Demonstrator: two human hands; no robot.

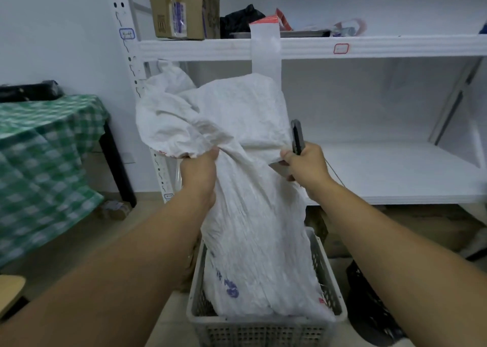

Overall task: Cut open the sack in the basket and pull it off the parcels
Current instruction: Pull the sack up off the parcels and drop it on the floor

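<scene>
A large white woven sack (245, 188) with blue print stands lifted out of a grey perforated plastic basket (266, 328) on the floor. Its upper part is bunched and held high in front of the shelves. My left hand (200, 172) grips a fold of the sack on its left side. My right hand (303, 164) grips the sack's right edge and also holds a dark utility knife (297, 135) that points upward. The parcels are hidden inside the sack.
White metal shelving (369, 48) stands directly behind the basket, with a cardboard box (184, 6) and clutter on its upper shelf. A table with a green checked cloth (44, 146) is at the left. A dark crate (369, 307) sits at the lower right.
</scene>
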